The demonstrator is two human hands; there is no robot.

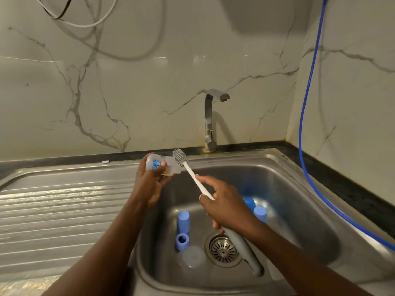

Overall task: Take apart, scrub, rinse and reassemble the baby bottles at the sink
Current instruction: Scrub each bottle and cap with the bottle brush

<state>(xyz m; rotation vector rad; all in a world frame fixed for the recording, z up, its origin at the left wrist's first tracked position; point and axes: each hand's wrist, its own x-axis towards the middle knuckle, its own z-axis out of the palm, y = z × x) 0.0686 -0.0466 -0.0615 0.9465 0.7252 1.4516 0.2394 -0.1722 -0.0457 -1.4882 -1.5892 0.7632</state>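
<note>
One clear bottle (171,166), one bottle brush (192,173), four blue bottle parts (183,221) (181,241) (249,202) (260,213) (all lying in the sink (288,189)), one clear dome (192,257), one tap (210,120), one drain strainer (223,251), one blue hose (303,124).

**Bottle and brush up high, small parts down low**

The clear bottle (162,165) has a bright picture on it. It lies on its side in the left hand (151,182), above the sink (288,189). The brush (193,176) has a grey bristly head, a white stick and a grey handle. The right hand (226,206) holds it, with the head just beside the bottle's end. Down in the sink sit a blue cap (183,221), a blue ring (182,242), a clear dome (192,257) and two more blue pieces (260,213).
</note>
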